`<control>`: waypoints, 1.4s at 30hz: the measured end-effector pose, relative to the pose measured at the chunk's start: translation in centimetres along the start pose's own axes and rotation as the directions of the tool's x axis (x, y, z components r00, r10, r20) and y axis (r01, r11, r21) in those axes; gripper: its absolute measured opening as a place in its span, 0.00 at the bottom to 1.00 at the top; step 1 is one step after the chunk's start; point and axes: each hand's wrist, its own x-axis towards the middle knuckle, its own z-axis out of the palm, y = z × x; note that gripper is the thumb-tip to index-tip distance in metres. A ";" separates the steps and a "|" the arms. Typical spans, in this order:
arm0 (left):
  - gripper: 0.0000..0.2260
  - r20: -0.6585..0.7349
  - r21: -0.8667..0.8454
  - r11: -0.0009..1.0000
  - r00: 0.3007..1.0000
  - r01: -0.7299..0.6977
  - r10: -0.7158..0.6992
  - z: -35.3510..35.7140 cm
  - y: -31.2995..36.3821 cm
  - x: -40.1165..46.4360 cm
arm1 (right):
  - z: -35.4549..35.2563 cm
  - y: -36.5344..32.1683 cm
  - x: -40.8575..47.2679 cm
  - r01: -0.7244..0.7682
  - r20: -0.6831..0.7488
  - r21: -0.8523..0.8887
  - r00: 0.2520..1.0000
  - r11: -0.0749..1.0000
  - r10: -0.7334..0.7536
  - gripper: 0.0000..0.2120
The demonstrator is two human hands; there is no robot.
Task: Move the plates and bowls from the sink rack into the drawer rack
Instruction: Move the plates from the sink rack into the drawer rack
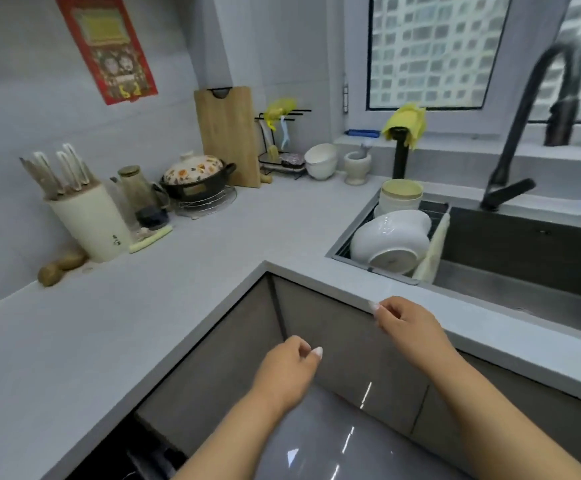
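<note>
A large white bowl (pixel 391 239) lies tilted on its side in the sink rack (pixel 434 206), its base facing me. Behind it stands a stack of cream bowls (pixel 401 195). My left hand (pixel 291 367) hangs in front of the grey cabinet fronts with loosely curled fingers and holds nothing. My right hand (pixel 408 323) is higher, at the counter's front edge below the rack, fingers also loosely curled and empty. At the bottom left a dark opening (pixel 133 452) under the counter shows; whether it is the drawer rack I cannot tell.
A black faucet (pixel 538 126) arches over the sink (pixel 524 278). On the counter stand a knife block (pixel 86 216), a flowered clay pot (pixel 195 178), a cutting board (pixel 228 133), white bowls (pixel 321 161) and a mortar (pixel 357 166). A cloth (pixel 432 251) hangs on the rack's side.
</note>
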 end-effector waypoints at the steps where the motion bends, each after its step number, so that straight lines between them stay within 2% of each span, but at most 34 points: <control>1: 0.12 0.013 0.002 1.000 0.999 -0.029 0.029 0.5 0.9 1.0 | -0.8 0.7 0.4 -0.021 -0.022 0.000 1.000 1.000 0.021 0.14; 5: 0.15 0.039 -0.026 0.989 0.988 -0.147 0.148 2.3 4.1 5.2 | -3.5 2.7 2.2 -0.104 -0.095 0.029 0.990 0.994 0.106 0.13; 10: 0.27 0.064 -0.110 0.963 0.965 -0.247 0.255 4.0 6.9 11.2 | -5.8 4.2 6.5 -0.187 -0.178 0.060 0.965 0.981 0.194 0.13; 17: 0.36 0.072 -0.076 0.909 0.907 -0.410 0.415 3.2 9.9 22.2 | -8.1 2.9 18.0 -0.200 -0.307 0.050 0.929 0.978 0.206 0.12; 23: 0.39 0.181 -0.071 0.879 0.861 -0.471 0.476 3.1 11.7 31.0 | -8.4 2.3 28.2 -0.224 -0.332 -0.070 0.924 0.972 0.189 0.10; 26: 0.38 0.230 -0.064 0.868 0.839 -0.493 0.494 4.0 12.9 34.2 | -8.2 2.5 31.9 -0.216 -0.295 -0.152 0.941 0.965 0.164 0.09; 29: 0.37 0.268 -0.086 0.858 0.818 -0.507 0.510 5.1 13.6 36.2 | -8.1 3.3 35.0 -0.190 -0.204 -0.266 0.969 0.945 0.137 0.13; 34: 0.37 0.351 -0.106 0.881 0.812 -0.460 0.466 6.4 14.4 38.3 | -8.2 4.3 38.8 -0.215 0.020 -0.469 0.967 0.857 0.253 0.11; 39: 0.35 0.352 -0.085 0.871 0.803 -0.485 0.481 7.2 14.5 39.0 | -8.6 5.0 40.8 -0.224 0.163 -0.510 0.923 0.831 0.348 0.07; 42: 0.34 0.354 -0.093 0.873 0.804 -0.478 0.478 7.3 14.5 39.1 | -8.9 5.4 41.5 -0.193 0.202 -0.489 0.924 0.851 0.326 0.08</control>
